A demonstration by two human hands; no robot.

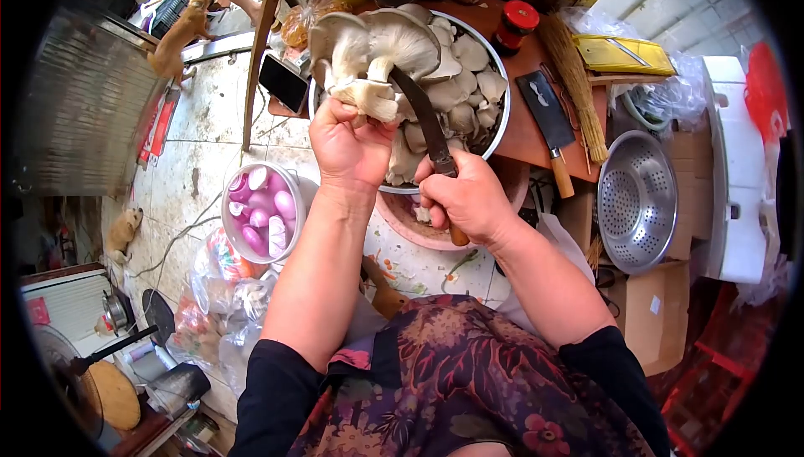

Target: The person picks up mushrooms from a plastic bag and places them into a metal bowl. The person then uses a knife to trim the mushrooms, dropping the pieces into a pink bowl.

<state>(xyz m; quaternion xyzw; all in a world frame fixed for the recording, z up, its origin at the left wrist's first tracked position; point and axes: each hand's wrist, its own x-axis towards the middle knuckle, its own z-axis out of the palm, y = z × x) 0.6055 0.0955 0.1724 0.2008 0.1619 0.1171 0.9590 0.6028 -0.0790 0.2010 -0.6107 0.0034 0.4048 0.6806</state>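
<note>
My left hand [356,143] grips the stem base of a large cluster of pale oyster mushrooms [394,43], caps facing away. In my right hand [469,197] is a knife [425,118] with a dark curved blade and wooden handle; its tip touches or lies very near the cluster's stems. Beneath both, a wide metal basin [504,126] is heaped with grey-white mushrooms [465,93]. A pinkish tub [410,229] sits below the basin, partly hidden by my right hand and the basin.
A white bucket [303,197] of purple onions stands left. On the red-brown table are a phone [283,83], a cleaver [546,114], a red-lidded jar [515,26] and a straw brush [574,80]. A metal colander [638,202] is right. Two dogs and another person's leg are at left.
</note>
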